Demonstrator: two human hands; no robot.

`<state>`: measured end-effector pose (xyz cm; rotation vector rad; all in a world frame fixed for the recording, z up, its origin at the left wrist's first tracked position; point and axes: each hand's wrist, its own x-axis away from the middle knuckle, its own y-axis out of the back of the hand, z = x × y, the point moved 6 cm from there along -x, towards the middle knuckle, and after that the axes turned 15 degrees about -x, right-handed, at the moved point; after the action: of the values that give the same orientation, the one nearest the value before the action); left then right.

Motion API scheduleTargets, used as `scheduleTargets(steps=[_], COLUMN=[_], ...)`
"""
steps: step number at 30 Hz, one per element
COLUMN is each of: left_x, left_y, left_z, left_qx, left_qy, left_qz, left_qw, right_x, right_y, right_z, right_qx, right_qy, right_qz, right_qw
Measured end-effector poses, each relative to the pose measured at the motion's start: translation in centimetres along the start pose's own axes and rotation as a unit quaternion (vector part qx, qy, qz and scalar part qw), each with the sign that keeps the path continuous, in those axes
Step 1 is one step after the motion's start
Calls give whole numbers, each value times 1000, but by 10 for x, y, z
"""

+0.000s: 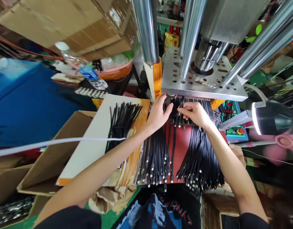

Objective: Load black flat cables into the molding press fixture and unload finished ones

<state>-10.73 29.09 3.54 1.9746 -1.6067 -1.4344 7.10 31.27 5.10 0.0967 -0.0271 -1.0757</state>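
My left hand and my right hand reach side by side under the drilled steel plate of a press. Both sets of fingers are curled onto a row of black cables laid in the fixture there. My left fingers press on the cable ends at the left. My right fingers pinch a cable near the middle. Two bundles of black cables hang down over the red table surface toward me, their plugs at the near edge. A third loose bundle lies on a white and orange board at the left.
Chrome columns rise from the press. A lit work lamp stands at the right. Open cardboard boxes sit at the left, a blue surface and a plastic bottle beyond. A white cord crosses the left.
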Motion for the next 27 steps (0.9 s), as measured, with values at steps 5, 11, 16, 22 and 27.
scheduleTargets(steps=[5, 11, 16, 22, 27], left_x=[45, 46, 50, 63, 61], left_y=[20, 10, 6, -3, -6], left_z=[-23, -27, -40, -58, -68], left_qx=[-92, -222, -261, -345, -371], left_qy=[-282, -321, -276, -216, -186], left_qz=[123, 175, 187, 184, 213], left_qw=[947, 904, 906, 895, 885], right_x=[-24, -21, -22, -4, 39], right_y=[-2, 3, 5, 9, -12], right_z=[-7, -9, -21, -9, 5], right_qx=[70, 115, 41, 169, 452], right_qy=[22, 64, 56, 95, 116], right_qz=[-4, -68, -62, -165, -53], right_qw=[997, 989, 996, 967, 883])
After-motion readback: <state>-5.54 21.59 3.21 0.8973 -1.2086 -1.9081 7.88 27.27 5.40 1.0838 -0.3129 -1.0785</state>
